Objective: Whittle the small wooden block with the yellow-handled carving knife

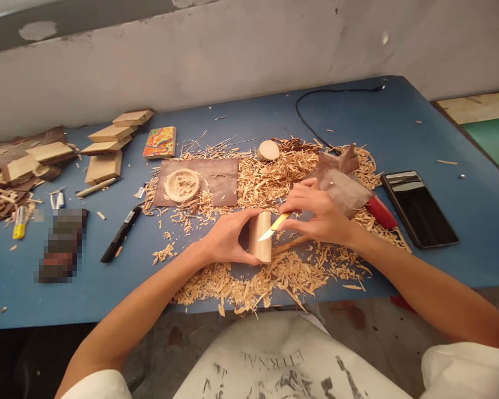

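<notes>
Between the thumb and fingers of my left hand (233, 235) is a pale wooden block (260, 249), stood on edge above the shavings. My right hand (314, 210) is closed round the yellow handle of a craft knife (268, 234). Its blade lies across the face of the block; whether it bites into the wood I cannot tell. Wood shavings (291, 271) are heaped below and behind both hands. Beyond my left hand a round carved wooden piece (182, 185) rests on a brown sheet (227, 183).
Left of my hands lie a black marker (120, 235), a blurred dark object (62, 249) and several wooden blocks (103, 166). A painted tile (160, 142) and a round wood slice (268, 149) sit farther back. To the right are a phone (419, 210), a red-handled thing (381, 212) and a black cable (299, 111).
</notes>
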Action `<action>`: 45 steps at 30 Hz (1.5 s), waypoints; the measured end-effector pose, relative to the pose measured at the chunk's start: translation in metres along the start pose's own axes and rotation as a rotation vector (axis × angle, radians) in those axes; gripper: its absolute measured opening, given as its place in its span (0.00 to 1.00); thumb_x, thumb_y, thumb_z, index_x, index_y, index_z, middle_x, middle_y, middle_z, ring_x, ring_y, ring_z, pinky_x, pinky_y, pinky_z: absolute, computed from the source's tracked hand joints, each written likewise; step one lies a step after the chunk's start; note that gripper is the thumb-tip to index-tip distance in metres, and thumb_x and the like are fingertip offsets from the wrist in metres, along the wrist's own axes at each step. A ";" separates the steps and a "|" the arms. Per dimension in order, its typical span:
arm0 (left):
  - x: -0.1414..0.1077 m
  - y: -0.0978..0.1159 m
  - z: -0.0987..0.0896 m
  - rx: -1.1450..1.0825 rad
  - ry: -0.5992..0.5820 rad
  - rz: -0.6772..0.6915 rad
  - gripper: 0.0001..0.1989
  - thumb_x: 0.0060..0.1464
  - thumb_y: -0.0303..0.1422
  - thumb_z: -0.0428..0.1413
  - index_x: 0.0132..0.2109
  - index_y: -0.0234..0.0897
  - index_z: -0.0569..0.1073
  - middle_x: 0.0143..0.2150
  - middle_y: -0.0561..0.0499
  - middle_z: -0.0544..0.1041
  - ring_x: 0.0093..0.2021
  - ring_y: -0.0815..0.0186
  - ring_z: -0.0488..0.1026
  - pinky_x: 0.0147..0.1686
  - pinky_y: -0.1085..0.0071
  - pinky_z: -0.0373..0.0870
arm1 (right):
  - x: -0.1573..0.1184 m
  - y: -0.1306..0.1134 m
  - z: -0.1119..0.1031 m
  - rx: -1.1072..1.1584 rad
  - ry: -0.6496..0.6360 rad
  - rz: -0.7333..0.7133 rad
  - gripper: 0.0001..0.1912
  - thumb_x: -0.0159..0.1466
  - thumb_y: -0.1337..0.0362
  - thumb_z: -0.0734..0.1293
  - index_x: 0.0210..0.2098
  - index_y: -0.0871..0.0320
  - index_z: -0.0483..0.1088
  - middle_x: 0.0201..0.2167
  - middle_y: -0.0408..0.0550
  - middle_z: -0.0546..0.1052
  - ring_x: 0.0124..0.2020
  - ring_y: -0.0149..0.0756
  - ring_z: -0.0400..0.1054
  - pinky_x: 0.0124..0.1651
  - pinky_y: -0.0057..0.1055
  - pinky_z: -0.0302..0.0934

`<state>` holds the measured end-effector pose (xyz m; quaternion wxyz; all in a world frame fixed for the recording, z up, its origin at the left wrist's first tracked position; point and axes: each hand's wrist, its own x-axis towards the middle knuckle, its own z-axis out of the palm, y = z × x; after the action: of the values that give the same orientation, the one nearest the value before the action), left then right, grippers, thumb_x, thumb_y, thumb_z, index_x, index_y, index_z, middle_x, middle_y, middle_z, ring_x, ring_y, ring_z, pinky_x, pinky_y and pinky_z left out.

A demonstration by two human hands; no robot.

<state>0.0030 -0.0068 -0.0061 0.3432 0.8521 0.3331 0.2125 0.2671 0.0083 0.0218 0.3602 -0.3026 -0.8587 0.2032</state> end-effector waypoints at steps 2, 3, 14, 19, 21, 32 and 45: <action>0.000 0.001 0.000 -0.002 -0.001 -0.004 0.50 0.36 0.46 0.73 0.65 0.42 0.63 0.61 0.40 0.77 0.56 0.47 0.78 0.53 0.52 0.75 | -0.002 0.004 0.003 -0.004 -0.011 0.000 0.14 0.66 0.50 0.72 0.36 0.55 0.75 0.29 0.39 0.77 0.34 0.33 0.69 0.49 0.38 0.52; 0.000 0.002 -0.001 -0.001 0.002 -0.008 0.50 0.36 0.45 0.73 0.65 0.42 0.63 0.61 0.40 0.77 0.56 0.47 0.78 0.53 0.52 0.75 | -0.003 0.007 0.004 -0.003 -0.014 0.003 0.14 0.66 0.50 0.72 0.37 0.55 0.75 0.29 0.39 0.77 0.34 0.33 0.69 0.49 0.38 0.52; 0.002 0.004 -0.002 0.014 0.017 -0.005 0.47 0.36 0.44 0.74 0.62 0.40 0.65 0.60 0.40 0.78 0.55 0.48 0.79 0.54 0.54 0.75 | -0.004 0.015 0.002 -0.131 0.048 -0.023 0.15 0.66 0.49 0.72 0.35 0.54 0.75 0.30 0.40 0.79 0.34 0.35 0.70 0.49 0.40 0.54; 0.003 0.004 -0.004 -0.033 0.036 -0.020 0.47 0.37 0.47 0.73 0.62 0.39 0.66 0.58 0.41 0.78 0.53 0.49 0.79 0.53 0.54 0.75 | -0.001 0.013 0.001 -0.216 0.125 0.018 0.14 0.68 0.51 0.71 0.33 0.54 0.74 0.29 0.39 0.79 0.33 0.34 0.70 0.49 0.41 0.53; 0.003 0.003 -0.004 -0.061 0.040 -0.041 0.47 0.37 0.48 0.73 0.62 0.39 0.67 0.57 0.41 0.79 0.52 0.50 0.80 0.53 0.54 0.76 | 0.000 0.017 0.001 -0.236 0.133 0.034 0.14 0.68 0.50 0.71 0.34 0.53 0.75 0.29 0.39 0.79 0.33 0.35 0.71 0.48 0.41 0.54; 0.000 0.004 -0.002 0.014 -0.028 0.028 0.49 0.37 0.47 0.73 0.64 0.41 0.64 0.61 0.40 0.76 0.57 0.47 0.78 0.55 0.50 0.75 | 0.003 0.035 -0.016 -0.188 0.219 0.192 0.17 0.66 0.46 0.71 0.32 0.51 0.75 0.28 0.40 0.78 0.32 0.36 0.69 0.51 0.43 0.54; 0.002 0.005 -0.002 -0.102 0.019 -0.003 0.47 0.38 0.47 0.73 0.63 0.40 0.64 0.60 0.39 0.76 0.57 0.47 0.76 0.55 0.51 0.74 | 0.000 0.007 0.009 0.025 -0.012 0.067 0.16 0.67 0.48 0.71 0.35 0.54 0.75 0.29 0.39 0.77 0.33 0.34 0.69 0.49 0.39 0.52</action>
<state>0.0055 -0.0075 -0.0009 0.3831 0.8311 0.3263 0.2368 0.2630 0.0124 0.0120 0.3520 -0.3254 -0.8476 0.2277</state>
